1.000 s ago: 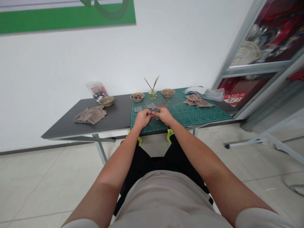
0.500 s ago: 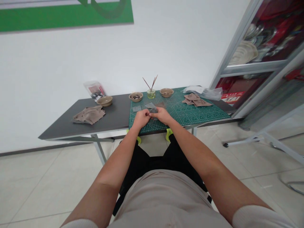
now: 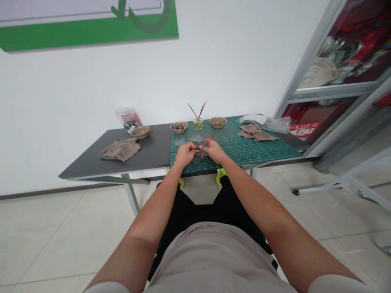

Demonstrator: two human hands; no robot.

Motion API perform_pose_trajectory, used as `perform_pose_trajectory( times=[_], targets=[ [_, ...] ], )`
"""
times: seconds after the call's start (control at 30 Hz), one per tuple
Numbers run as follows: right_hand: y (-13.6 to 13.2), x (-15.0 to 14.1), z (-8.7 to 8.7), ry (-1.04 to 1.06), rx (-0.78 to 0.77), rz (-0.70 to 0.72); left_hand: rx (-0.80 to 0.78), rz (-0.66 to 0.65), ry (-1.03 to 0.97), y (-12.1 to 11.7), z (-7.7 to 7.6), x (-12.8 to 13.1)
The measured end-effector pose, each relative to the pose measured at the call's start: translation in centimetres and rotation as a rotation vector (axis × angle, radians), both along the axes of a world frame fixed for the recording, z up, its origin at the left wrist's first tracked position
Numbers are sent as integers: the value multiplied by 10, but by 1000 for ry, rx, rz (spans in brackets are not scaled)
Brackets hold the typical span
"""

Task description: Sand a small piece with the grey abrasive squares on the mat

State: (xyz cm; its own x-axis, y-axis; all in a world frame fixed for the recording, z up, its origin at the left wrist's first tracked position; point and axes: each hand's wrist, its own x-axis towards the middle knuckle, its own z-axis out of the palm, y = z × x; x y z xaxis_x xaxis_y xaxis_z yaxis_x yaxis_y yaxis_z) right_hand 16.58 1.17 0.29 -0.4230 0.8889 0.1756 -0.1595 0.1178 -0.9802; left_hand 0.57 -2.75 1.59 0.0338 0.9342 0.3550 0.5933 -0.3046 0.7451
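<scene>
Both of my hands are close together over the green cutting mat (image 3: 235, 148). My right hand (image 3: 215, 152) is closed on a small thin grey sheet (image 3: 204, 147), held between thumb and fingers. Beside its left edge, my left hand (image 3: 185, 154) is pinched shut; whatever lies between its fingertips is too small to make out. Just beyond the hands lie a grey square sheet (image 3: 180, 142), another pale grey sheet (image 3: 196, 138) and a brownish sheet (image 3: 211, 137). The fingers partly cover the held sheet.
Behind the hands stand a bowl of dark pieces (image 3: 179, 127), a glass jar with thin sticks (image 3: 198, 123) and another bowl (image 3: 218, 123). A brown cloth (image 3: 257, 132) and plastic bag (image 3: 276, 124) lie right. Left are a cloth (image 3: 121, 149), bowl (image 3: 140, 132) and pouch (image 3: 128, 119).
The view has shifted slightly, so everything sits a little lower and further right. The right hand's fingers have spread a bit along the grey sheet, and more of it shows.
</scene>
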Motion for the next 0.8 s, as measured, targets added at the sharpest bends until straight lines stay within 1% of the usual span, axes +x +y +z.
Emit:
perform_pose_trajectory(
  times=[0.2, 0.4, 0.63, 0.8],
  targets=[
    [-1, 0, 2, -71, -14, -4, 25, 8, 109, 3, -2, -2],
    [1, 1, 2, -42, 4, 35, 23, -33, 99, 3, -1, -3],
    [1, -2, 0, -62, 16, 16, 55, -24, 203, 2, 0, 1],
    [0, -2, 1, -30, -8, -4, 63, -2, 163, -1, 0, 3]
  ],
)
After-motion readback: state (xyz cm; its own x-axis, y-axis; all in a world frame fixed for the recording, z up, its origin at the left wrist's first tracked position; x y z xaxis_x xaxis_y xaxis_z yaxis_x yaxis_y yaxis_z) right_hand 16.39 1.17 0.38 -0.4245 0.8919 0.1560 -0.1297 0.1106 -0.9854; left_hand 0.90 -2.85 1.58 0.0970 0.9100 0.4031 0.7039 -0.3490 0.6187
